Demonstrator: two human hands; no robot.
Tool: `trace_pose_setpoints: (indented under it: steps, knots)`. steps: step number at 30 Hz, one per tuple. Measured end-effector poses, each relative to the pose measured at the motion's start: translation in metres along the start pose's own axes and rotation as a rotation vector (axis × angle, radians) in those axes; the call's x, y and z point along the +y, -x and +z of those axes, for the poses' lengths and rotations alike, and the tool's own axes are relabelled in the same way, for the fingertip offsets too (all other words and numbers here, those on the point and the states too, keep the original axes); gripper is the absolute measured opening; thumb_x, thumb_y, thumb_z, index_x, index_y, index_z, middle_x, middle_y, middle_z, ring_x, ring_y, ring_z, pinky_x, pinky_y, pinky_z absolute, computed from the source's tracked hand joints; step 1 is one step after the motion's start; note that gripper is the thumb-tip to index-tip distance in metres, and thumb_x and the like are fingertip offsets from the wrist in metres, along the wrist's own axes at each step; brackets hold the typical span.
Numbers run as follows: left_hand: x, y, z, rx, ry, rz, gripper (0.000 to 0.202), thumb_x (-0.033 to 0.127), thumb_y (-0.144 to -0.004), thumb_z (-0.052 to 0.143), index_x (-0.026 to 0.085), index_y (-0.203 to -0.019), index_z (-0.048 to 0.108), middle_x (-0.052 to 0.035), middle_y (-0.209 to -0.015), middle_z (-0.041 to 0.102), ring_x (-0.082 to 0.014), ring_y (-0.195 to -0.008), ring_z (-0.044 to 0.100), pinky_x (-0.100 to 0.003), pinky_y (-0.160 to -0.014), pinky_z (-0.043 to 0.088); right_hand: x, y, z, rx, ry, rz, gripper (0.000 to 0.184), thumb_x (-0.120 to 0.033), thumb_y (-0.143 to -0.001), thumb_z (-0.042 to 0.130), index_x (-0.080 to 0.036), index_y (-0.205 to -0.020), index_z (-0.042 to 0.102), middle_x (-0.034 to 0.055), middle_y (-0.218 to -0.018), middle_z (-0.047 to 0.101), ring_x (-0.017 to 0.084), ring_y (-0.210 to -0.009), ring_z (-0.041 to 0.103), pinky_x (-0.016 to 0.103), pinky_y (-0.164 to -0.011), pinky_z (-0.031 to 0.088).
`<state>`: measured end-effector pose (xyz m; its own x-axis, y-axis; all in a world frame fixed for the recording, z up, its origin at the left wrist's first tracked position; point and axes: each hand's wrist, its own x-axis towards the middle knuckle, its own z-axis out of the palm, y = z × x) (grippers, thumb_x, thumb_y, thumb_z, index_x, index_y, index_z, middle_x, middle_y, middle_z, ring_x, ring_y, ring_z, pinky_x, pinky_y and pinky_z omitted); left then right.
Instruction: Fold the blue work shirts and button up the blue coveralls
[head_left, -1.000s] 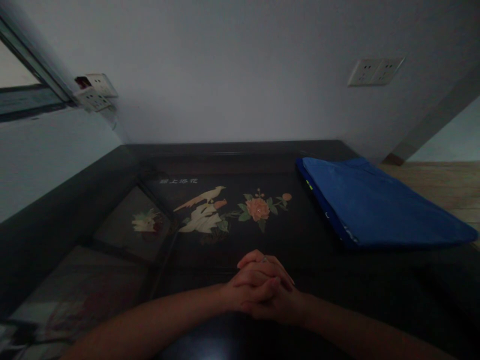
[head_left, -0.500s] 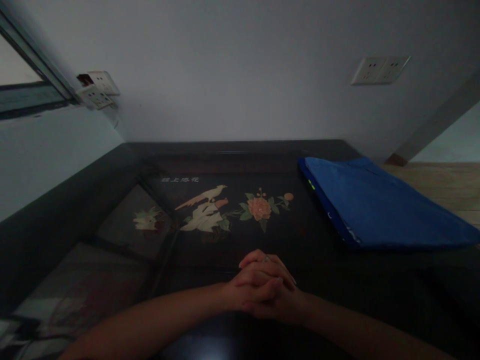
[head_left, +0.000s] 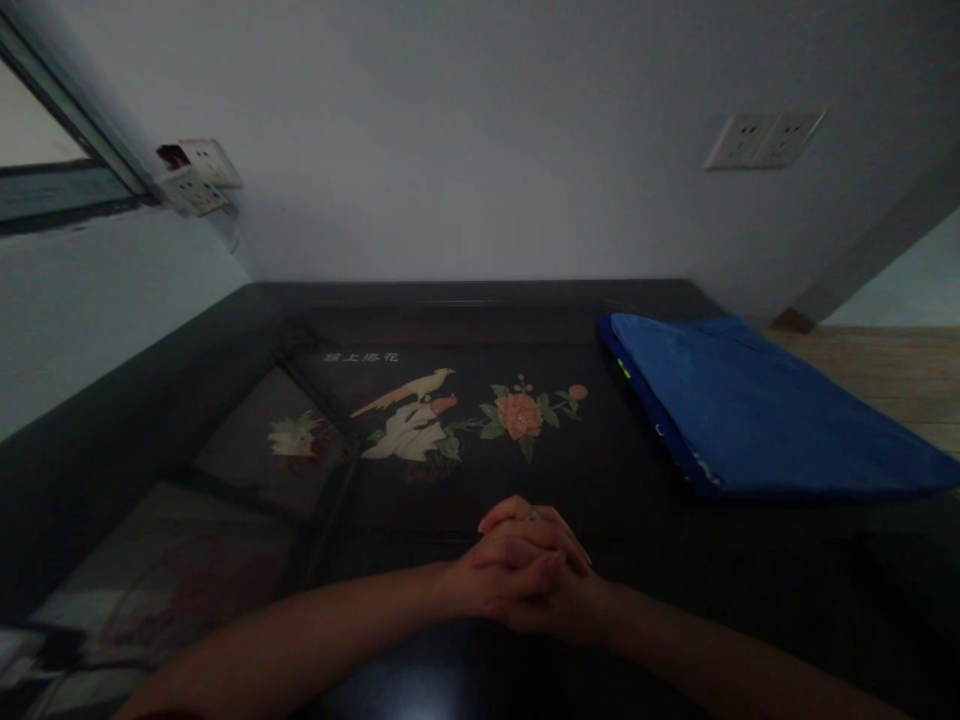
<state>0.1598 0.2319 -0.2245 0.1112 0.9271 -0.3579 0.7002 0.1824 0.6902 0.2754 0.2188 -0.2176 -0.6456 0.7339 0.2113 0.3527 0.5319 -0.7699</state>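
Note:
My left hand [head_left: 487,575] and my right hand [head_left: 574,600] are clasped together at the bottom middle of the head view, fingers interlaced. A ring shows on one finger. Each hand is closed round the other, and nothing else is visible in them. Beneath them lies the dark, glossy tabletop [head_left: 555,500], decorated with a bird, a pink flower [head_left: 519,414], leaves and a line of characters. To the right of my hands, apart from them, a flat, folded piece of blue fabric [head_left: 772,410] rests on the tabletop, with a darker blue layer along its left edge.
A pale wall runs behind the table, with a double socket [head_left: 765,139] at right. More sockets [head_left: 199,175] are at the left corner beside a window frame [head_left: 67,190]. Wooden flooring [head_left: 892,365] shows beyond the blue fabric. The surface at left carries reflections.

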Motion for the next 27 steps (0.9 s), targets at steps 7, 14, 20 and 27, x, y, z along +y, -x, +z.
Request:
trace_pose_setpoints:
  steps: [7, 14, 20, 27]
  knots:
    - [0.005, 0.015, 0.019, 0.119, -0.07, 0.038, 0.021, 0.028, -0.067, 0.058, 0.022, -0.088, 0.059, -0.0014, -0.091, 0.062, -0.0256, -0.101, 0.057, -0.042, -0.086, 0.047, -0.002, -0.002, -0.003, 0.01, -0.003, -0.003, 0.039, -0.046, -0.079, 0.063, -0.028, -0.114, 0.061, 0.0052, -0.117, 0.046, 0.023, -0.111, 0.042, 0.043, -0.092, 0.043]
    - [0.004, 0.005, 0.01, 0.0, 0.018, 0.031, 0.02, 0.036, -0.068, 0.06, 0.022, -0.083, 0.06, -0.0005, -0.084, 0.063, -0.0236, -0.097, 0.056, -0.037, -0.078, 0.046, 0.002, 0.0, 0.001, 0.005, -0.012, -0.014, 0.041, -0.044, -0.08, 0.062, -0.026, -0.117, 0.059, 0.0062, -0.119, 0.044, 0.024, -0.114, 0.041, 0.043, -0.091, 0.043]
    - [-0.011, 0.008, 0.005, 0.058, 0.121, 0.069, 0.022, 0.039, -0.065, 0.062, 0.023, -0.08, 0.06, -0.0011, -0.078, 0.059, -0.0255, -0.096, 0.054, -0.036, -0.072, 0.045, 0.003, 0.0, 0.0, 0.029, 0.001, -0.054, 0.042, -0.047, -0.081, 0.06, -0.027, -0.118, 0.059, 0.0062, -0.117, 0.046, 0.024, -0.111, 0.042, 0.044, -0.09, 0.043]
    - [-0.007, 0.015, 0.026, 0.136, 0.149, 0.098, 0.022, 0.039, -0.069, 0.055, 0.025, -0.085, 0.059, -0.0021, -0.083, 0.056, -0.0281, -0.099, 0.053, -0.044, -0.081, 0.045, 0.001, 0.0, -0.003, -0.003, 0.091, -0.02, 0.046, -0.05, -0.079, 0.062, -0.029, -0.12, 0.059, 0.0059, -0.118, 0.047, 0.023, -0.109, 0.042, 0.043, -0.093, 0.042]
